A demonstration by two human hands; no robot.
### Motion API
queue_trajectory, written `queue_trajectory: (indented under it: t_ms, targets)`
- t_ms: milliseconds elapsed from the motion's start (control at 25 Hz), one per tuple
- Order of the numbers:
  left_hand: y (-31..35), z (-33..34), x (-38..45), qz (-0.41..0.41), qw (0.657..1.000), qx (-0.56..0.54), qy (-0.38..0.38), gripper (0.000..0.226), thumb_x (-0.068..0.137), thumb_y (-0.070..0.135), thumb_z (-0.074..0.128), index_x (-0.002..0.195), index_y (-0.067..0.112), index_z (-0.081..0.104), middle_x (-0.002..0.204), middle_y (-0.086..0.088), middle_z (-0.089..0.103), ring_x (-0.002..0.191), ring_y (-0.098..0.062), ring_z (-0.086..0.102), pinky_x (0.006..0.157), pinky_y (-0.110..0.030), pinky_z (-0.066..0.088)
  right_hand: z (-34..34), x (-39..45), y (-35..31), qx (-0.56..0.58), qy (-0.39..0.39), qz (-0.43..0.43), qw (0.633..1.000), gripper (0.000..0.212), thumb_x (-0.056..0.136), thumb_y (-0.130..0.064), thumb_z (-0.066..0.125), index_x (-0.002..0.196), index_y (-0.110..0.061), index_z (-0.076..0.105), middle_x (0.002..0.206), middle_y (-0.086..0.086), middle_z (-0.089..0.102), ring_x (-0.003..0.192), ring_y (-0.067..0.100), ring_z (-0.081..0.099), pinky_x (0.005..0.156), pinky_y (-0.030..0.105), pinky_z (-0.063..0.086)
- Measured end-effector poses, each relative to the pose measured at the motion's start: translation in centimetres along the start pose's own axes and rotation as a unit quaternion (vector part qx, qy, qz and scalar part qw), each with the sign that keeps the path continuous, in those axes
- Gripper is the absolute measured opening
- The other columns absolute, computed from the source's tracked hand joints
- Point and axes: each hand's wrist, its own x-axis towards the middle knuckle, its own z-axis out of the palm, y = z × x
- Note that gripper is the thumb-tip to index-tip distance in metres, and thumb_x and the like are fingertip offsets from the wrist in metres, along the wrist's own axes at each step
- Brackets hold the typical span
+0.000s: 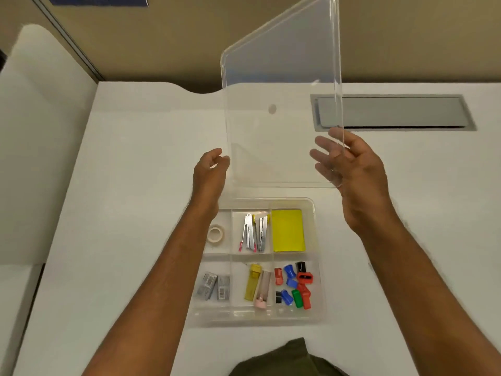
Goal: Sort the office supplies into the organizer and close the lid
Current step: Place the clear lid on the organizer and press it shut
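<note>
A clear plastic lid (279, 104) is held upright in the air above the far edge of the clear organizer (318, 267). My left hand (210, 172) pinches its lower left edge. My right hand (355, 169) grips its lower right edge, fingers showing through the plastic. The organizer lies on the white desk with six compartments: a tape roll (216, 234), metal clips (253, 232), yellow sticky notes (288, 230), staple boxes (215, 286), yellow and clear tubes (257, 286), and several coloured sharpeners (296, 284).
A grey cable hatch (393, 112) is set into the white desk (130, 185) at the back right. A beige partition wall rises behind the desk. A second white surface (40, 131) adjoins on the left. Olive clothing (284, 359) shows at the bottom edge.
</note>
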Motion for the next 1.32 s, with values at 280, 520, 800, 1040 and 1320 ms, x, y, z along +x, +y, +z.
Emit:
queue_trajectory:
  t_ms: [280,520,800,1040,1320]
  targets:
    - [2.2,-4.9,-6.4,-0.002,0.964,-0.243,-0.111,0.065,0.098,0.063,0.041,0.145,0.019,0.049,0.137,-0.004,0.064,0.118,-0.029,0.068,0.098,-0.047,0.055,-1.6,-10.3,0.4,-0.397,0.014,-0.389,0.831,0.037,0.111,-0.027,0.039,0.136,-0.013,0.062,0.132,0.005,0.069,0.123,0.016,0.064,0.108,0.027,0.050]
    - [-3.5,-11.3,-10.3,-0.099,0.924,-0.327,-0.169,0.062,0.098,0.046,0.056,0.146,0.010,0.044,0.142,-0.016,0.059,0.124,-0.039,0.062,0.094,-0.048,0.057,-4.1,-17.2,8.6,-0.546,-0.087,-0.438,0.708,0.043,0.103,0.003,0.039,0.134,-0.013,0.066,0.140,0.006,0.065,0.138,0.029,0.054,0.116,0.044,0.038]
    - [-10.1,-11.8,-13.8,-0.028,0.997,0.059,-0.038,0.043,0.102,0.021,0.055,0.144,0.029,0.052,0.125,0.006,0.059,0.105,-0.010,0.056,0.090,-0.027,0.042,-5.9,-21.3,16.0,-0.573,-0.139,-0.354,0.726,0.066,0.083,0.020,0.063,0.134,-0.021,0.066,0.148,0.002,0.057,0.143,0.029,0.048,0.122,0.047,0.031]
    - [-12.6,-10.8,-14.0,0.002,0.995,0.087,-0.048,0.043,0.100,0.005,0.041,0.126,0.030,0.065,0.121,-0.005,0.068,0.106,-0.018,0.061,0.093,-0.031,0.047,-7.0,-21.3,18.6,-0.594,-0.166,-0.344,0.708,0.069,0.085,0.014,0.066,0.141,-0.025,0.061,0.153,0.002,0.053,0.147,0.028,0.042,0.121,0.055,0.030]
    - [-13.5,-10.1,-13.5,-0.003,0.996,0.093,0.007,0.040,0.098,0.009,0.042,0.126,0.026,0.064,0.119,-0.008,0.066,0.101,-0.017,0.059,0.085,-0.031,0.048,-7.2,-21.1,20.1,-0.591,-0.175,-0.330,0.714,0.060,0.094,-0.003,0.068,0.147,-0.028,0.054,0.160,0.001,0.044,0.153,0.025,0.033,0.126,0.050,0.023]
